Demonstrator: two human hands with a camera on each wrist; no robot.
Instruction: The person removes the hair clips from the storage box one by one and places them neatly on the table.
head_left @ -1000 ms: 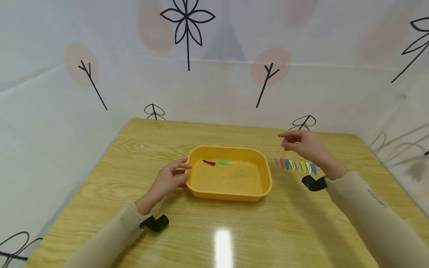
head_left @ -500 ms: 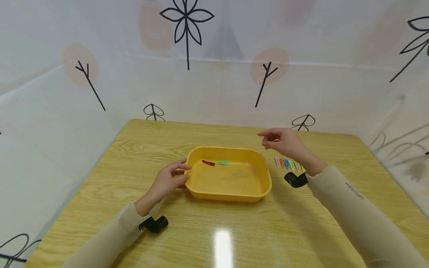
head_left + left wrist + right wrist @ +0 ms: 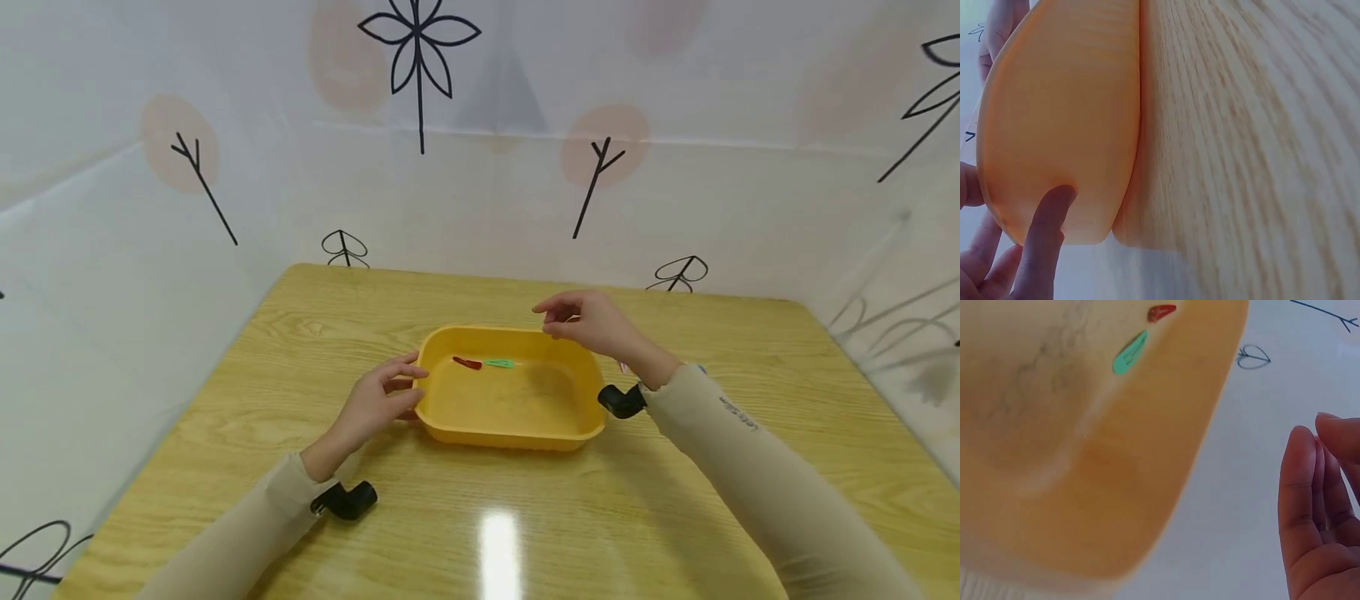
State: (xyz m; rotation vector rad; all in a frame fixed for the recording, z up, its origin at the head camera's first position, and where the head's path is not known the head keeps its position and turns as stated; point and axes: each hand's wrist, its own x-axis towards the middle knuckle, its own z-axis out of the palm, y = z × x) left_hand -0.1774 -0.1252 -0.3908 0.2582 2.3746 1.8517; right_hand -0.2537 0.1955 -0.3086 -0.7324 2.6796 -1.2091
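My left hand [image 3: 382, 400] holds the left end of a yellow plastic tray [image 3: 495, 437]. In the left wrist view one finger [image 3: 1050, 219] presses the outer wall while others reach the rim. Inside the tray, near its back wall, lie a red snap hair clip [image 3: 467, 363] and a green snap hair clip [image 3: 499, 363]. My right hand [image 3: 592, 321] hovers over the tray's back right corner, thumb and fingertips close together. No clip shows between them in the right wrist view.
Right of the tray, my right forearm hides most of a row of hair clips; a pink clip [image 3: 622, 366] peeks out. A wooden table [image 3: 420, 517] lies under everything. Behind it hangs a white patterned cloth [image 3: 495, 192].
My right hand has moved left from above the row of clips to the tray's back right corner. The left hand and both clips in the tray have stayed in place.
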